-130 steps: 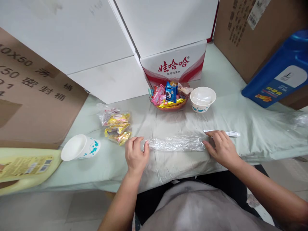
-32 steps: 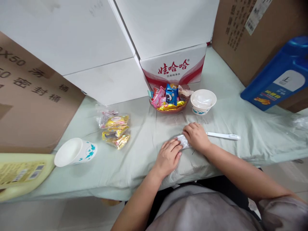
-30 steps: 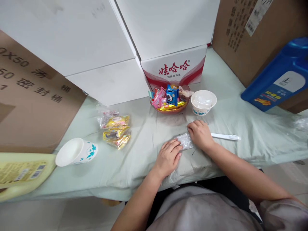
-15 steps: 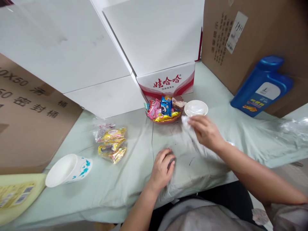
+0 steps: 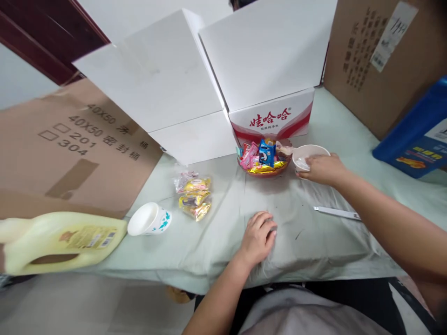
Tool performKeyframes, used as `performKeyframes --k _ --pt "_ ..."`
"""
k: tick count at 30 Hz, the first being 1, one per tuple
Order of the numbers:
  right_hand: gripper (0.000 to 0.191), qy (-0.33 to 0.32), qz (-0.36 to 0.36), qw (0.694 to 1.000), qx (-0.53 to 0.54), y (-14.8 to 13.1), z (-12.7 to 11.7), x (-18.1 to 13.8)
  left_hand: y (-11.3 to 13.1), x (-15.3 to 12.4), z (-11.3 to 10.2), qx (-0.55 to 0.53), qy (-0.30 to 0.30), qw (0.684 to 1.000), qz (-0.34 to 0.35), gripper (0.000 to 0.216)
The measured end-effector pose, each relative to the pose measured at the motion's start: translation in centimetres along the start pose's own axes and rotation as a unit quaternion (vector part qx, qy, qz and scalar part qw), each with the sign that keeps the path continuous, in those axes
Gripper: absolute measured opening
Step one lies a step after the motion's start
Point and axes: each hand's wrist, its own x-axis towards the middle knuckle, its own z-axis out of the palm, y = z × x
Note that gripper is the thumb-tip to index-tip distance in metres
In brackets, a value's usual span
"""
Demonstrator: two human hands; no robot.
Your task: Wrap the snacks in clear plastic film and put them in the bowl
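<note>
My right hand (image 5: 323, 170) is at the near right side of a white paper cup (image 5: 312, 150), its fingers bent over the rim and against the wall. Clear or white crumpled material (image 5: 301, 163) lies inside the cup. Touching or almost touching the cup on its left is a reddish clear bowl (image 5: 268, 174), heaped with wrapped sweets (image 5: 267, 153). My left hand (image 5: 258, 235) rests on the tablecloth, fingers loosely bent and thumb apart, holding nothing visible. A slim white-and-grey tool (image 5: 337, 213) lies beside my right forearm.
Several yellow-wrapped snacks (image 5: 195, 197) lie left of the bowl. Further left, another paper cup (image 5: 150, 219) is on its side or tilted, beside a pale yellow jug (image 5: 80, 242). White boxes (image 5: 275, 51), cardboard boxes (image 5: 87, 153) and a blue bottle (image 5: 415, 135) stand around.
My right hand has moved from in front of the cup onto its rim; the white crumpled piece is no longer between its fingers. My left hand stays put. The view has swung left.
</note>
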Motion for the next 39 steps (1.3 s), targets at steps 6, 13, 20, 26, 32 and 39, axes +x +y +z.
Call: performKeyframes --k 6,13,20,26,32,39 --pt "0.047 0.3 -0.094 0.945 0.089 1.0 1.6 -7.1 -1.4 -1.0 -4.2 -0.014 0.063 0.998 0.004 0.02" --pt "0.039 0.231 -0.113 0.955 0.15 2.5 9.4 -15.1 -11.3 2.2 -14.3 0.205 0.153 0.923 -0.288 0.029" --pt "0.038 0.234 -0.08 0.959 0.137 1.7 10.5 -15.6 -16.9 7.8 -18.4 0.226 0.081 0.829 -0.506 0.026" --pt "0.036 0.234 -0.083 0.96 0.127 1.7 10.1 -15.6 -12.5 9.4 -13.2 0.157 0.041 0.916 -0.366 0.035" --pt "0.031 0.23 -0.085 0.96 0.136 1.4 9.5 -15.9 -3.9 5.2 -5.6 0.023 -0.032 0.999 0.036 0.027" --pt "0.029 0.243 -0.109 0.942 0.204 0.6 8.4 -16.1 0.0 -0.5 -4.5 0.045 -0.072 0.988 0.132 0.011"
